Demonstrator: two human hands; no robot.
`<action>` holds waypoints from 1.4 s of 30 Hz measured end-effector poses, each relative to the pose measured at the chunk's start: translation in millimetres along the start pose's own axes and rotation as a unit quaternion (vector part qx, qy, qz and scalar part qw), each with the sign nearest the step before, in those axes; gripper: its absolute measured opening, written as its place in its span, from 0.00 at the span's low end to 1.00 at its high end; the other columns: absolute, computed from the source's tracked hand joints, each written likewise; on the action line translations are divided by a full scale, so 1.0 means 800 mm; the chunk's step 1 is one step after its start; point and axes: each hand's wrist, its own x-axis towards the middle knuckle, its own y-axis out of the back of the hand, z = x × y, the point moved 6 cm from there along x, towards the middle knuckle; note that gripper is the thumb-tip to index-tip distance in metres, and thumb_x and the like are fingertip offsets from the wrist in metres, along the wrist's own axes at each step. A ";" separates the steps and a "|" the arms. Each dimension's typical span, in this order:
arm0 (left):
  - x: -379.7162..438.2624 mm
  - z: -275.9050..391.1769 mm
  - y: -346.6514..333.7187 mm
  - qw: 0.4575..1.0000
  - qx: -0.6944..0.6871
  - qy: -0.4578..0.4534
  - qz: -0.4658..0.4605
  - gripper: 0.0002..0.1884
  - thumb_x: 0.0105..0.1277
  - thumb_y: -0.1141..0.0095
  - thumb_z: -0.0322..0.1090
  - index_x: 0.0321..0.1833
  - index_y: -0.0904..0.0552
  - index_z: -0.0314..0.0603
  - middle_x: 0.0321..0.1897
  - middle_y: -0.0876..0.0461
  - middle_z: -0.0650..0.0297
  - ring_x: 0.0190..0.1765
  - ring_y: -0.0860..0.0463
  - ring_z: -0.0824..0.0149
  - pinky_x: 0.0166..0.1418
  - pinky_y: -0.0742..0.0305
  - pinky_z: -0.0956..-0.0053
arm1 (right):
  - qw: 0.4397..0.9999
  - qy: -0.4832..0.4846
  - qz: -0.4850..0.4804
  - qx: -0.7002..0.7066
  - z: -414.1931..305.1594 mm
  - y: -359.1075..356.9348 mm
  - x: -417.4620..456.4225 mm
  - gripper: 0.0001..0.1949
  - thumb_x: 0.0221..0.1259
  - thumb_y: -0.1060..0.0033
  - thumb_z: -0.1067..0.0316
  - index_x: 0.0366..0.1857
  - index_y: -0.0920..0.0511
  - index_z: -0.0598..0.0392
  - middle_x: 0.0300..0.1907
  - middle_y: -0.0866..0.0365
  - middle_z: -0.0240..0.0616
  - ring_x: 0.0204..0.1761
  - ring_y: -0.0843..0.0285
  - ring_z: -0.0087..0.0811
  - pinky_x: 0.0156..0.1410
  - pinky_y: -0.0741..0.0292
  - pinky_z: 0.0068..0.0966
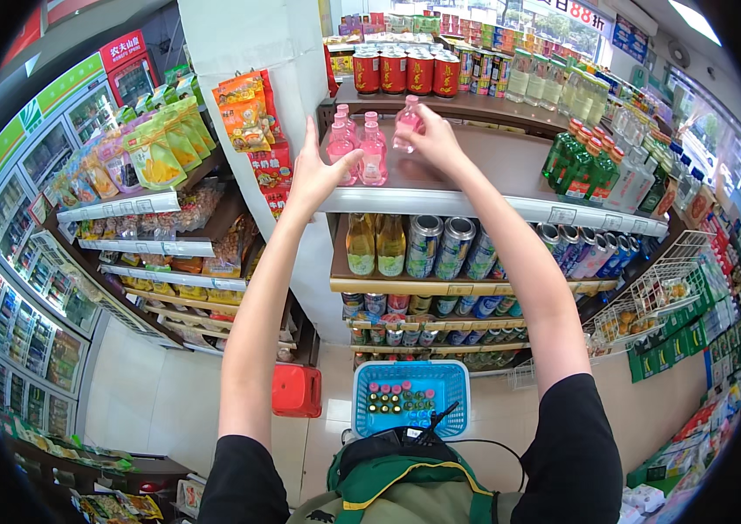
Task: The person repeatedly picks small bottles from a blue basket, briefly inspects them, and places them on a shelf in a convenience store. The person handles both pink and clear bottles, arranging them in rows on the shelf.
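Note:
My right hand (pixel 434 134) holds a small pink bottle (pixel 407 124) upright, its fingers around the bottle's right side, over the brown shelf (pixel 475 164). To its left, several matching pink bottles (pixel 372 157) stand close together at the shelf's left end. My left hand (pixel 320 169) is raised beside them with thumb and fingers spread and nothing in its grasp. Its thumb tip is close to the front left bottle; whether they touch, I cannot tell.
Red cans (pixel 393 72) line the higher shelf behind. Green bottles (pixel 583 164) stand farther right. A white pillar (pixel 259 39) with hanging snack bags (pixel 244 114) rises at the left. On the floor are a blue basket (pixel 360 399) holding small bottles and a red stool (pixel 296 391).

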 end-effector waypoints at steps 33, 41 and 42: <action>0.024 -0.012 -0.011 0.991 -0.048 0.004 -0.126 0.48 0.46 0.22 0.47 0.68 0.33 0.31 0.50 0.17 0.55 0.51 0.18 0.68 0.56 0.22 0.72 | 0.990 0.050 -0.099 0.089 0.030 -0.054 0.016 0.20 0.53 0.31 0.74 0.51 0.23 0.62 0.41 0.14 0.44 0.45 0.14 0.31 0.50 0.19 0.28; 0.025 -0.011 -0.012 0.991 -0.049 -0.001 -0.126 0.51 0.45 0.22 0.49 0.68 0.35 0.26 0.51 0.18 0.51 0.52 0.18 0.64 0.57 0.23 0.70 | 0.987 0.064 -0.095 0.113 0.016 -0.051 0.012 0.17 0.54 0.38 0.80 0.50 0.23 0.63 0.42 0.13 0.45 0.44 0.13 0.31 0.50 0.18 0.26; 0.024 -0.013 -0.012 0.992 -0.037 -0.005 -0.122 0.51 0.45 0.22 0.49 0.68 0.35 0.25 0.51 0.18 0.50 0.52 0.18 0.64 0.57 0.23 0.70 | 0.988 0.060 -0.093 0.104 0.015 -0.052 0.012 0.17 0.54 0.38 0.80 0.50 0.22 0.63 0.41 0.13 0.44 0.43 0.13 0.31 0.49 0.18 0.26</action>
